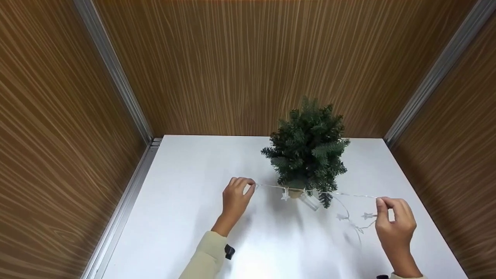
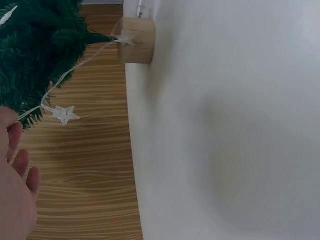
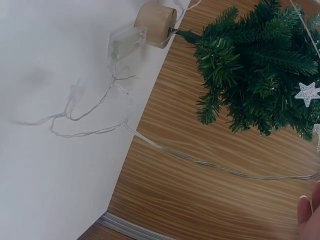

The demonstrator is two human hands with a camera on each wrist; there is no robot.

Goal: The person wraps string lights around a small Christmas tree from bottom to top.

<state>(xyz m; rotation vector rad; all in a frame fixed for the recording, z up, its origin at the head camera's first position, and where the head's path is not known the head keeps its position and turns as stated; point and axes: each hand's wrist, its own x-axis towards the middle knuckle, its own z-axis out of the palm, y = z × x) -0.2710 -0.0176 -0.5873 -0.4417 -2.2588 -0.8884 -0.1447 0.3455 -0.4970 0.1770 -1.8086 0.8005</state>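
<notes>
A clear string of star lights stretches nearly level between my two hands, in front of a small green artificial Christmas tree. Thumb and forefinger of my left hand pinch the string left of the tree. My right hand pinches it on the right, and a slack length hangs below toward the table. A clear star dangles close to the left hand in the left wrist view. Beside the tree's round wooden base lies a transparent battery box. Most of the right hand is cut off in its wrist view.
The white tabletop carries the tree toward its back right. Behind it rises a wood-grain panel, with similar panels at both sides. Metal rails run along the corners.
</notes>
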